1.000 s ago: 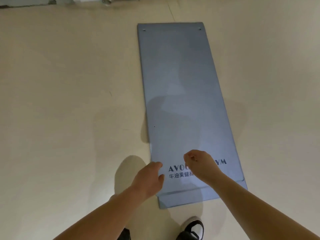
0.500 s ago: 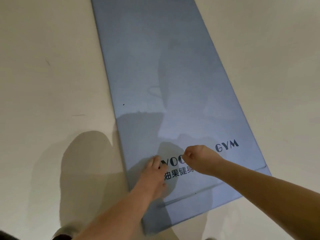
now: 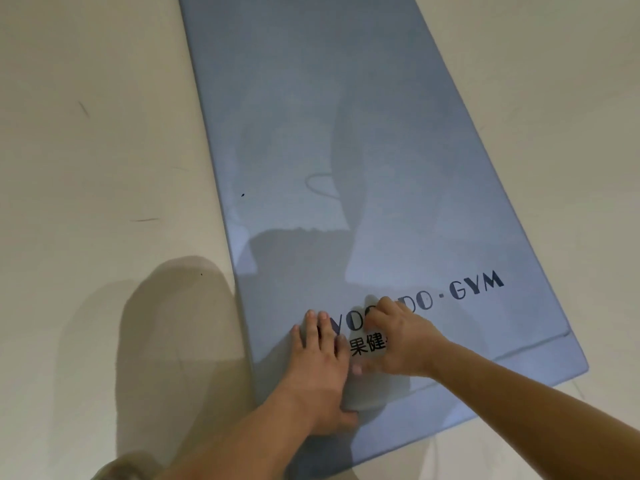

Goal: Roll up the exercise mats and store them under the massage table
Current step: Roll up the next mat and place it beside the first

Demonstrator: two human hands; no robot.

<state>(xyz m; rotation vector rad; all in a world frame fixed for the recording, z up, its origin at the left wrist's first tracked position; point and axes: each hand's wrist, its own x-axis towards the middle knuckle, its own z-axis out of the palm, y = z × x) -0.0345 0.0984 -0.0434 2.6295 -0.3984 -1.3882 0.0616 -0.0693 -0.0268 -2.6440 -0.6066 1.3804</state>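
A blue exercise mat (image 3: pixel 346 133) lies flat on the floor and runs away from me, with a dark "GYM" logo printed near its close end. A second blue layer (image 3: pixel 519 379) sticks out from under that end. My left hand (image 3: pixel 322 368) rests flat on the mat by its left edge, fingers spread, holding nothing. My right hand (image 3: pixel 401 341) sits beside it on the logo, fingers curled under and thumb out, covering some letters. It grips nothing.
Beige floor (image 3: pixel 86 168) surrounds the mat on both sides. My shadow falls on the floor left of the mat. The toe of a shoe (image 3: pixel 128 465) shows at the bottom left edge.
The view has dropped closer to the mat's near end. Both hands have come down from above the logo onto the mat, the left one now lying flat.
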